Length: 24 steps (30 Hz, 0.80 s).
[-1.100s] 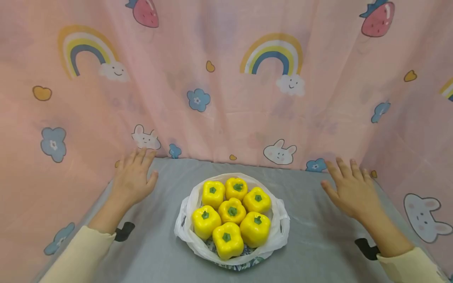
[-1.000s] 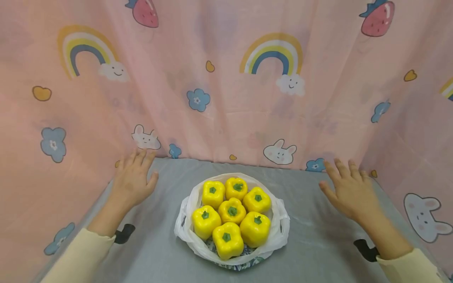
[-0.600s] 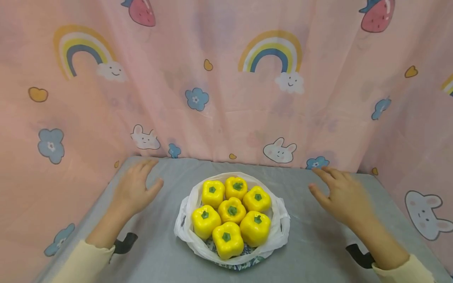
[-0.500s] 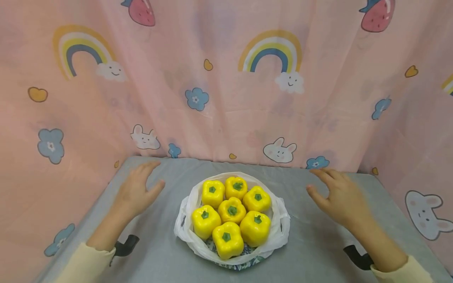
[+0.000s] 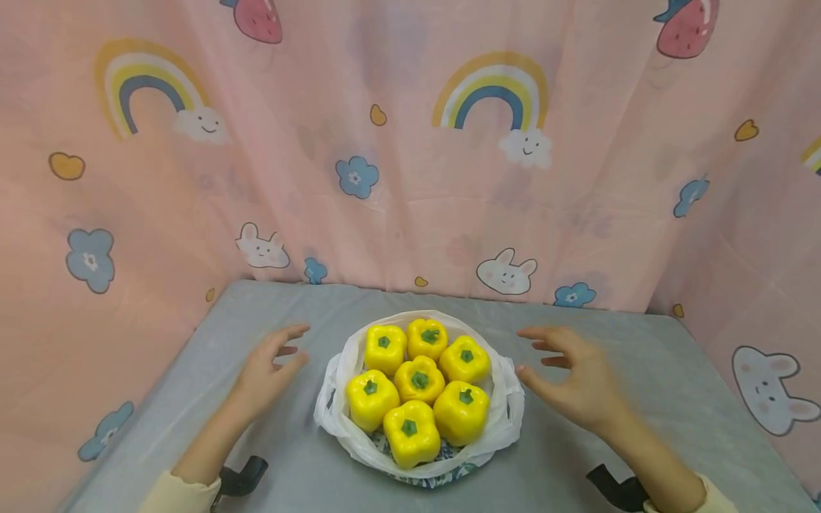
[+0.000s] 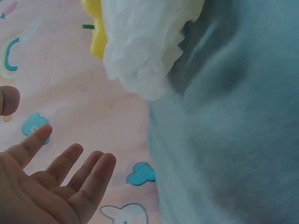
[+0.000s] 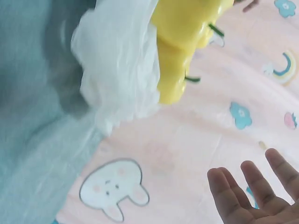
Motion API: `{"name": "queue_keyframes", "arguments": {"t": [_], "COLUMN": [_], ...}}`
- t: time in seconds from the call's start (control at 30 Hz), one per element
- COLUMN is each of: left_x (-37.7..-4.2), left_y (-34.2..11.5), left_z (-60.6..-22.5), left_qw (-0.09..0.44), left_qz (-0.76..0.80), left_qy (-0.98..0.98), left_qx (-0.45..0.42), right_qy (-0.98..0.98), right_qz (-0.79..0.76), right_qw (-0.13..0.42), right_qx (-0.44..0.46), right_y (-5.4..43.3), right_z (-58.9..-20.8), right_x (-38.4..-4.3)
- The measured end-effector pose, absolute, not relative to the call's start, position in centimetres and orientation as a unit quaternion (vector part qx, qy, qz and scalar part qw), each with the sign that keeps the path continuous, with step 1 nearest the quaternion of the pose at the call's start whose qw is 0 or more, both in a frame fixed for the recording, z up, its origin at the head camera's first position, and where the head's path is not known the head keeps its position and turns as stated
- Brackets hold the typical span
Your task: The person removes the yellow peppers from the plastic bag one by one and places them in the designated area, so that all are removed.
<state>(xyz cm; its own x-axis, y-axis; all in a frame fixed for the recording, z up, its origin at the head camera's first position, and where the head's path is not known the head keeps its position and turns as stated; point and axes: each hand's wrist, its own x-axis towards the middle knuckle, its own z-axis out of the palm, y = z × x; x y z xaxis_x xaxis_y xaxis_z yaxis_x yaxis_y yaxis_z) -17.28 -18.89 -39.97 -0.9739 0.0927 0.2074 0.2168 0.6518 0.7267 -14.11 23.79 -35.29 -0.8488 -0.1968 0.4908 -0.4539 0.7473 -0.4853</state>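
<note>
Head view: both hands are well apart from each other, one on each side of a white plastic bag (image 5: 341,431), and neither holds anything. The left hand (image 5: 266,374) is left of the bag, its fingers lightly bent and its thumb held away from them; the tips point toward the bag, just short of it. The right hand (image 5: 580,381) is opposite, on the right, with fingers loosely bent and the thumb well clear of them, the thumb tip just beside the bag's right edge. Both wrist views show the fingers spread and apart from the bag.

The bag rests in the middle of the grey worktop (image 5: 288,463), its mouth wide and a loop of plastic at the left and right ends. Seven yellow peppers (image 5: 432,372) sit inside: three along the far side, one in the centre, three along the near side. Their green stems (image 5: 409,427) face mostly upward. A blue-and-green patterned surface (image 5: 430,482) shows below the near rim; whether it is a separate dish cannot be told.

Cream sleeves (image 5: 182,495) cover the forearms, and a black wrist mount (image 5: 245,476) shows by the left wrist. Beyond the worktop hangs a pink printed curtain (image 5: 410,214).
</note>
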Motion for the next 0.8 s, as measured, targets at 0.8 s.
{"name": "queue_keyframes", "arguments": {"t": [0.8], "left_x": [-15.6], "left_y": [-16.4], "left_z": [-43.7], "left_qw": [-0.069], "left_qz": [-0.528], "left_qy": [-0.846], "left_qx": [-0.034], "right_qy": [-0.917], "right_qz": [0.348], "right_qw": [0.072], "right_qx": [0.181], "right_y": [18.6], "right_z": [-40.4], "right_x": [-13.1]}}
